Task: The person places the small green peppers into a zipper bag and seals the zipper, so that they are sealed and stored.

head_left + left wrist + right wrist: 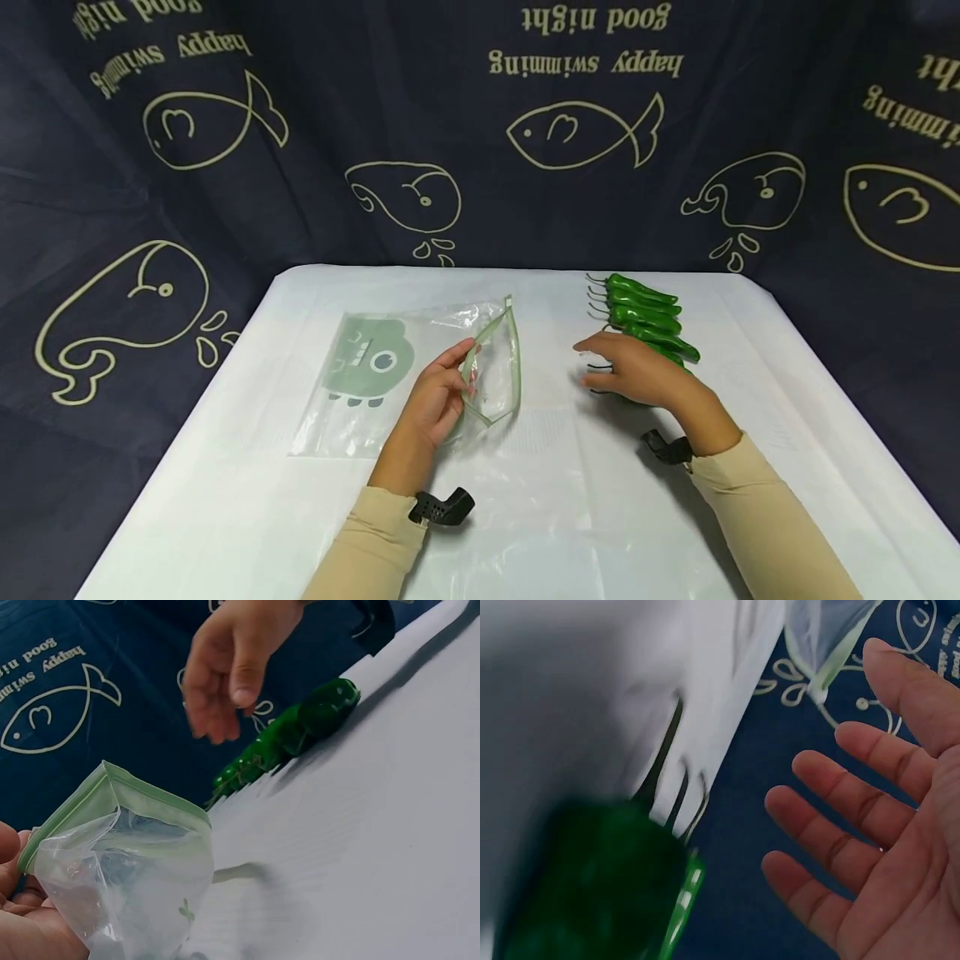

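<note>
A clear zip bag (431, 375) with a green dinosaur-like print lies on the left half of the table, its green-edged mouth spread apart toward the right. My left hand (438, 396) pinches the rim of that mouth; in the left wrist view the thumb and fingers grip the green zip edge (67, 814). My right hand (637, 367) hovers over the near end of a row of green peppers (648, 317), fingers extended and holding nothing. From the right wrist, the palm and spread fingers show beside a blurred pepper (600, 885). The hand hides part of the nearer peppers.
A white cloth (540, 492) covers the table. Behind it hangs a dark blue curtain (480, 217) with fish and whale drawings. Each wrist wears a black camera mount, one on the left (442, 507) and one on the right (667, 447).
</note>
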`<act>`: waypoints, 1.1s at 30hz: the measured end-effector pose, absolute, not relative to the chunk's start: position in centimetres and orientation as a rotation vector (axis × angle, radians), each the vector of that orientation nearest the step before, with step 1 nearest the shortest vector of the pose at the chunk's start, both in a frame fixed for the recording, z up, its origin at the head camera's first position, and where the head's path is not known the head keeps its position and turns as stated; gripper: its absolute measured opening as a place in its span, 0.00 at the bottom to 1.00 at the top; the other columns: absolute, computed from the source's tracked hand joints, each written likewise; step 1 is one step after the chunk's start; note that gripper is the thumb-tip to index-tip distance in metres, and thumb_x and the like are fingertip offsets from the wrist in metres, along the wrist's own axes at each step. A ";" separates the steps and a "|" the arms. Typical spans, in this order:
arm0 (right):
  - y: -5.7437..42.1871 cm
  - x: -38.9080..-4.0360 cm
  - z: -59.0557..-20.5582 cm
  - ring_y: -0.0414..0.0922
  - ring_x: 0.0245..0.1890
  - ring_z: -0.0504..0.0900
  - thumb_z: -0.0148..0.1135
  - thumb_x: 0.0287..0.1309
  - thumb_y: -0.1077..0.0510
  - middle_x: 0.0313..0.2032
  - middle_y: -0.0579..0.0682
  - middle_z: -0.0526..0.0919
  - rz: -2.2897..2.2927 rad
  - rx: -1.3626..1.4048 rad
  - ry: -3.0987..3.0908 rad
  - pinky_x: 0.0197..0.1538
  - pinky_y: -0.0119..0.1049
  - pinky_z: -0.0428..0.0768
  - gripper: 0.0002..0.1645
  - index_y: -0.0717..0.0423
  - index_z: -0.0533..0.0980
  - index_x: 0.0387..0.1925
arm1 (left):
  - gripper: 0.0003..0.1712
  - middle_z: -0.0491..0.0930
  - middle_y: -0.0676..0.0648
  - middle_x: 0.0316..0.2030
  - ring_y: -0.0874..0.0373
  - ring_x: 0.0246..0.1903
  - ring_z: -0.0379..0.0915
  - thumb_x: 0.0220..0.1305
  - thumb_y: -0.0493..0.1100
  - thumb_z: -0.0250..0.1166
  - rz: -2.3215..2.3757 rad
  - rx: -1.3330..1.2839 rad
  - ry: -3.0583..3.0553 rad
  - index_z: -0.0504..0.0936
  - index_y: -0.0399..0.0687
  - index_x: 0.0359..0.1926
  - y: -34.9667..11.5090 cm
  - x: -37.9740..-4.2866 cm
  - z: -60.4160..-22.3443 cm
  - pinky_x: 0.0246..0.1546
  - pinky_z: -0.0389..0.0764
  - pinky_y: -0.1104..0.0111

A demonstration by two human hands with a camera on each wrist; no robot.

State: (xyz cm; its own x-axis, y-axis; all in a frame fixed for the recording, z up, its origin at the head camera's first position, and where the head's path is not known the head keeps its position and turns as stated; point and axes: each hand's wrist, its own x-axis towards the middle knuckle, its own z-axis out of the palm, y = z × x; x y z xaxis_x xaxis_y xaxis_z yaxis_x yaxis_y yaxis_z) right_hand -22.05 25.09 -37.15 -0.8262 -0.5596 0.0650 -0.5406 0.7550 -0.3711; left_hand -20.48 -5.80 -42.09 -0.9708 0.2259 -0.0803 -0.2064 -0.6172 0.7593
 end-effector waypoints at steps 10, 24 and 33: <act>29.4 -20.0 -37.2 0.60 0.57 0.75 0.71 0.58 0.55 0.55 0.59 0.78 -0.551 -0.831 2.962 0.56 0.58 0.74 0.27 0.62 0.77 0.57 | 0.44 0.69 0.46 0.55 0.58 0.43 0.68 0.44 0.17 0.41 2.640 0.051 1.231 0.64 0.29 0.69 -5.8 -20.5 -42.0 0.28 0.74 0.78; 32.6 -18.8 -38.4 0.61 0.53 0.76 0.72 0.55 0.56 0.51 0.59 0.79 -0.554 -0.755 2.984 0.53 0.58 0.75 0.24 0.62 0.79 0.53 | 0.45 0.70 0.46 0.53 0.57 0.45 0.68 0.43 0.17 0.41 2.666 0.031 1.212 0.64 0.29 0.69 -6.0 -20.3 -41.9 0.28 0.74 0.77; 33.3 -18.7 -39.5 0.62 0.53 0.76 0.72 0.54 0.58 0.51 0.62 0.78 -0.521 -0.731 2.986 0.53 0.59 0.75 0.23 0.63 0.79 0.51 | 0.45 0.70 0.46 0.53 0.57 0.44 0.69 0.43 0.18 0.41 2.662 0.039 1.219 0.64 0.29 0.69 -6.1 -20.4 -42.0 0.28 0.74 0.77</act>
